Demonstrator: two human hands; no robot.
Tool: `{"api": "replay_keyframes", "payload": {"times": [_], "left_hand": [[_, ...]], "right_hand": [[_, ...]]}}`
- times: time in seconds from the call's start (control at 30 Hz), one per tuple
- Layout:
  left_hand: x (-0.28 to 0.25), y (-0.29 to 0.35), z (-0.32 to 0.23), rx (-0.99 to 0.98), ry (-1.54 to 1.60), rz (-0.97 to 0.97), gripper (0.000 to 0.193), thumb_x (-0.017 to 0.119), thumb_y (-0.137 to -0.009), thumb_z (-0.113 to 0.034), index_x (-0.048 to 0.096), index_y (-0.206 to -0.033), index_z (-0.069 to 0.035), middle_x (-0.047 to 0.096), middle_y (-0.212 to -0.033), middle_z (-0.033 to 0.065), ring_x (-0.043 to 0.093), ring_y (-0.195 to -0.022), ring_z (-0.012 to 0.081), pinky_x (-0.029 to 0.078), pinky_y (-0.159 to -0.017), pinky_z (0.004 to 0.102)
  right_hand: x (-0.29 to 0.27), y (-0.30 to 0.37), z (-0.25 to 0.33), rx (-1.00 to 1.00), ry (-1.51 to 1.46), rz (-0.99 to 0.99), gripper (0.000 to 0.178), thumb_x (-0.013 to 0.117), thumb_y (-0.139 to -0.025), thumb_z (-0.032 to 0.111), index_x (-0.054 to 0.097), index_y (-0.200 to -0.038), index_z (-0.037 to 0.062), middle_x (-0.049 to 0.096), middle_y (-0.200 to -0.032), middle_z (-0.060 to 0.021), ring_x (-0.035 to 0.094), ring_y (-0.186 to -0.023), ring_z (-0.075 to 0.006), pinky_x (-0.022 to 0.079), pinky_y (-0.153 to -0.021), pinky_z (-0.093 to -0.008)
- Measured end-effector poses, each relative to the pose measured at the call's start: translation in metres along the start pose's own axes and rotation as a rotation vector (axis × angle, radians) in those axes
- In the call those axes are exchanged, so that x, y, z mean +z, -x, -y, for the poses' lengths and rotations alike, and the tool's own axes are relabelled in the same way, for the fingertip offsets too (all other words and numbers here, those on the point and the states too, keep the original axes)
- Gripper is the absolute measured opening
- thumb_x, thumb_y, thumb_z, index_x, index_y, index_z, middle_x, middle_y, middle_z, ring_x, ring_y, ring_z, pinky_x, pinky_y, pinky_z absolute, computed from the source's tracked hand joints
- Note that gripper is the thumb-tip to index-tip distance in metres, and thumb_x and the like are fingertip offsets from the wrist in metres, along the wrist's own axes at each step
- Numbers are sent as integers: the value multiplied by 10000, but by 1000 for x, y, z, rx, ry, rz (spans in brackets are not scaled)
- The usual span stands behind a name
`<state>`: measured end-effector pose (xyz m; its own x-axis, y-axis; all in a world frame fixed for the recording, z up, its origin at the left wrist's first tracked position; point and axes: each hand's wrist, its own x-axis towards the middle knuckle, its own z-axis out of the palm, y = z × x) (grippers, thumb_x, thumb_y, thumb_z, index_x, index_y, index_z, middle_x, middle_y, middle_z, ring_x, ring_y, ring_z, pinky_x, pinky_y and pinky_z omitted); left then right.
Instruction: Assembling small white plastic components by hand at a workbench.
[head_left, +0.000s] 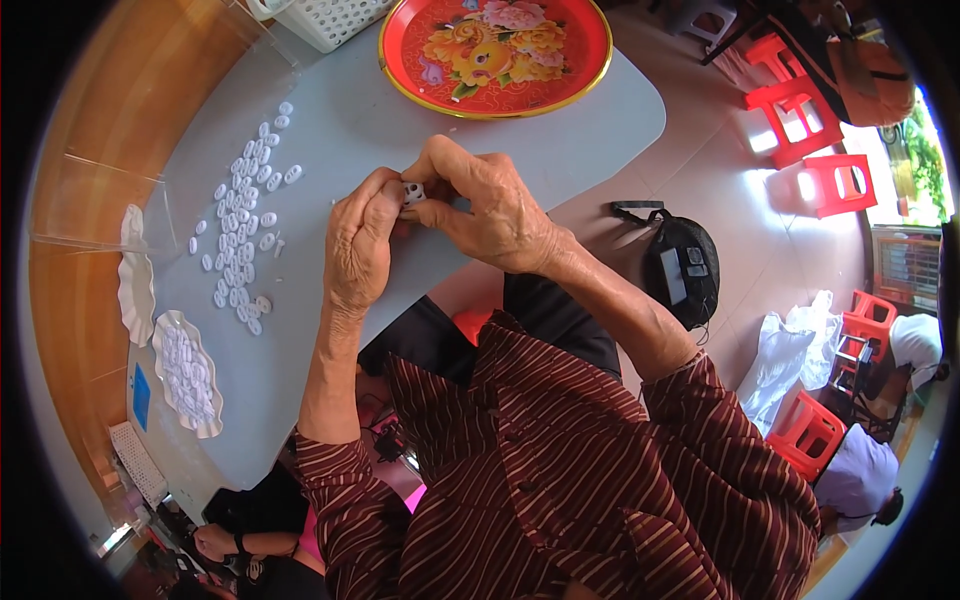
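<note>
Over the grey table (330,110), my left hand (362,240) and my right hand (490,205) meet at the fingertips. Both are closed on a small white plastic piece with dark holes (412,193). Thumbs and curled fingers cover much of it. To the left of my hands lies a loose spread of small white oval two-hole pieces (240,215). Beyond them, at the table's left side, a white wavy-edged dish (205,425) is filled with small slender white parts.
A red round tray (400,75) with a flower print lies at the far side, beside a white perforated basket (320,25). Another wavy dish (135,280) stands left. A black bag (685,270) and red stools (795,120) are on the floor. Other people sit lower left and right.
</note>
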<state>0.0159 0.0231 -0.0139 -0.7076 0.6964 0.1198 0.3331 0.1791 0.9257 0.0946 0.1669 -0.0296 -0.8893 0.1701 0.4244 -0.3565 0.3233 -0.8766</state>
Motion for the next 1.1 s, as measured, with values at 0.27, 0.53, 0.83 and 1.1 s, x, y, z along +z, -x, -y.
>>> {"api": "replay_keyframes", "payload": {"times": [0.27,0.53,0.83,1.1], "left_hand": [[1,1,-3,-95,77,21,343,413,-944,-285,519,-818,16,482,-636,51,421,-577,126,361,-540,290],[-2,1,9,-15,70,-10,322,427,-956,-275,532,-844,8,482,-670,15,424,-626,101,348,-559,259],[5,-3,3,86,8,-83,290,414,-977,-254,543,-916,-1,482,-682,13,418,-629,99,362,-561,259],[10,0,-3,189,-83,-184,230,453,-961,-200,549,-922,6,463,-642,25,403,-589,102,364,-532,264]], "right_hand": [[-3,0,4,-37,32,-6,241,722,-739,15,519,-869,5,594,-665,-83,576,-583,-190,453,-532,-301],[-4,-2,3,105,-232,1,127,643,-854,56,571,-938,-7,612,-736,-35,562,-635,-104,476,-593,-250],[-10,-8,-1,241,-332,-6,218,565,-926,172,605,-1010,-25,612,-762,-38,556,-670,-82,469,-613,-234],[-8,-9,0,274,-265,-1,158,619,-883,135,600,-922,-17,602,-706,-26,548,-619,-71,455,-567,-232]]}}
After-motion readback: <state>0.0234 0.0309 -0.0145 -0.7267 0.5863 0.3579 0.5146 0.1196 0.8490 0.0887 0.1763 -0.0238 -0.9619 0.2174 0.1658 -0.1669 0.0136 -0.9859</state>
